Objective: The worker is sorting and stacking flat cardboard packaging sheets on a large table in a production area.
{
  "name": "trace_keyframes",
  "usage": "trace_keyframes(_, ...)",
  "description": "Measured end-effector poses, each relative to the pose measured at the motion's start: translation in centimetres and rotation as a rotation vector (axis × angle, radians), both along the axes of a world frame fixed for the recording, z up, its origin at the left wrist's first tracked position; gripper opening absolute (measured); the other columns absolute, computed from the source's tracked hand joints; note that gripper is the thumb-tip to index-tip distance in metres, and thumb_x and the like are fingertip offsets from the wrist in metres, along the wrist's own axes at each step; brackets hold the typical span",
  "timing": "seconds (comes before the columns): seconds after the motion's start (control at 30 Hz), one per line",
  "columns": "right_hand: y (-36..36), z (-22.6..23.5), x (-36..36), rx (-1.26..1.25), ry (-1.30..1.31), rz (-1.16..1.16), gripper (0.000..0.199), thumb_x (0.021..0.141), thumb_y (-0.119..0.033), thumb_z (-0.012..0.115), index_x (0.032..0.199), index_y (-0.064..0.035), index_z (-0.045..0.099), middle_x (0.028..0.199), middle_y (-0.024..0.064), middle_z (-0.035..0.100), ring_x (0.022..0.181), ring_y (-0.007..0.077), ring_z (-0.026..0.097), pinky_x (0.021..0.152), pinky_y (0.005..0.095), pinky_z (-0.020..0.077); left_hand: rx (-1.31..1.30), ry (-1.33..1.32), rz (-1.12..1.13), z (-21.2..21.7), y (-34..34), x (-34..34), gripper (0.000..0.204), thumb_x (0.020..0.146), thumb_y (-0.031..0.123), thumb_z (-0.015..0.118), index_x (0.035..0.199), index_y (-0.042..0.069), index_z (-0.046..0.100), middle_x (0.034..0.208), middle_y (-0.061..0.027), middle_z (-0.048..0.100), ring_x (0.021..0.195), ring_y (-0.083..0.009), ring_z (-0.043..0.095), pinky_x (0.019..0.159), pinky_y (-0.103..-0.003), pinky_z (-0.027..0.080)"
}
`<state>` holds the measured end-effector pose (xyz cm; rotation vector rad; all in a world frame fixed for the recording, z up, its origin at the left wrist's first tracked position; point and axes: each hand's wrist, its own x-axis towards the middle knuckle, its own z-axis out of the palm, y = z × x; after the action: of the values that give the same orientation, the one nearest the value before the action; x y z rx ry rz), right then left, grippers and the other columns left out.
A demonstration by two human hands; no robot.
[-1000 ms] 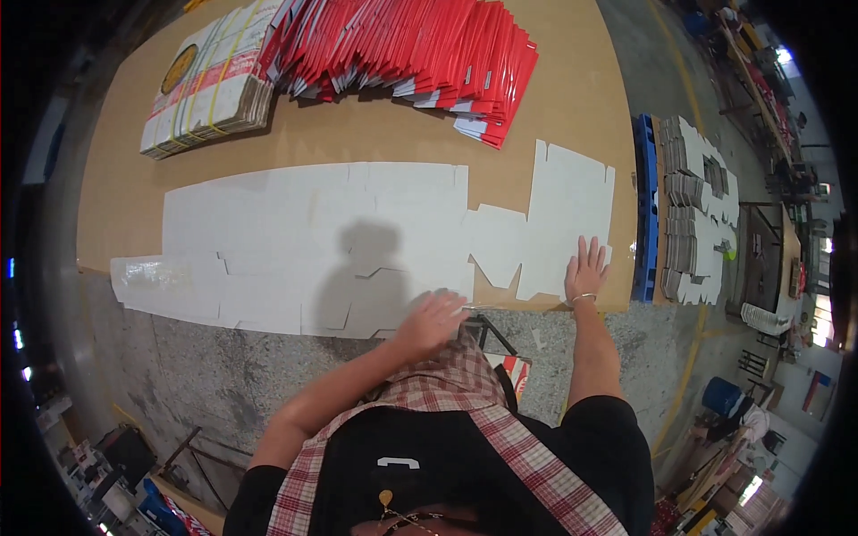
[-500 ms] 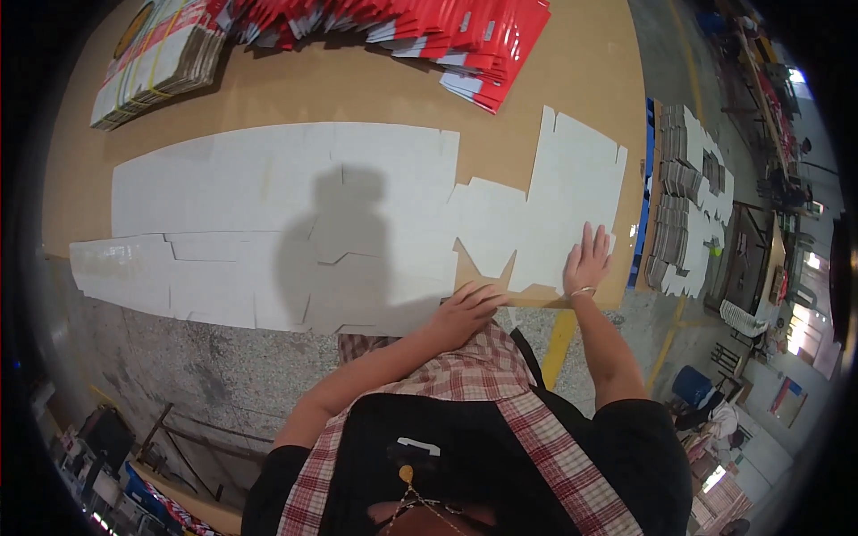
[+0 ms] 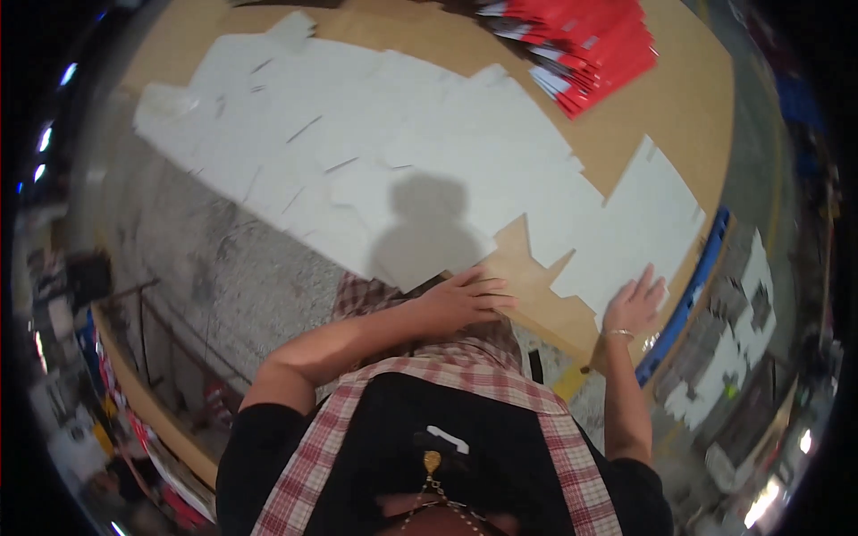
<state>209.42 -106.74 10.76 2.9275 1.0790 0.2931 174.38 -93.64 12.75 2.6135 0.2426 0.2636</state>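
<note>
A large white die-cut cardboard sheet (image 3: 357,116) lies flat across the table in front of me, its slots and notched edges showing and my shadow falling on its middle. Beside the near table edge, at the sheet's lower corner, my left hand (image 3: 454,302) rests palm down with its fingers stretched and nothing visible in it. My right hand (image 3: 635,308) lies with fingers spread on the right-hand panel of the sheet, close to the table's right side. A thin bracelet circles that wrist.
Red and white flat packets (image 3: 594,49) lie fanned at the far right of the brown tabletop (image 3: 693,89). Beyond the right edge are a blue bar (image 3: 693,290) and stacked cut cardboard (image 3: 737,326). A metal frame (image 3: 147,330) stands on the floor at left.
The view has turned, so the table and sheet now slant up to the left and the tied cardboard bundle is out of sight. Both hands stay flat at the sheet's near side.
</note>
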Motion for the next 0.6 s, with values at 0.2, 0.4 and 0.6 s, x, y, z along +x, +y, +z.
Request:
trace_keyframes(0.2,0.0,-0.9,0.0,0.03,0.069,0.009,0.055,0.098,-0.041,0.039,0.15,-0.0275,0.032,0.157,0.0128,0.024,0.145,0.0302,0.021,0.107,0.0639,0.0187,-0.082,-0.172,0.28,2.4,0.6,0.5,0.038,0.079,0.013,0.06,0.116,0.014,0.065,0.133,-0.0128,0.052,0.13,-0.0329,0.042,0.106,-0.045,0.035)
trace_keyframes(0.4,-3.2,1.6,-2.2,-0.017,0.151,0.148,0.061,0.095,-0.045,0.046,0.15,-0.0248,0.032,0.158,0.0177,0.019,0.145,0.0381,0.017,0.108,0.0646,0.017,-0.164,-0.356,1.367,0.0,9.8,-8.6,0.071,0.084,0.029,0.067,0.141,-0.002,0.039,0.142,-0.0263,0.042,0.135,-0.0385,0.038,0.112,-0.043,0.032)
trace_keyframes(0.6,-2.4,2.2,-5.6,0.064,0.269,0.665,0.078,0.085,-0.052,0.058,0.151,-0.0237,0.03,0.159,0.0176,0.017,0.145,0.0427,0.012,0.109,0.0641,0.0134,-0.534,-0.738,1.957,-2.0,23.9,-16.7,0.072,0.082,0.032,0.07,0.141,0.002,0.042,0.129,-0.0218,0.053,0.101,-0.0297,0.057,0.076,-0.039,0.049)
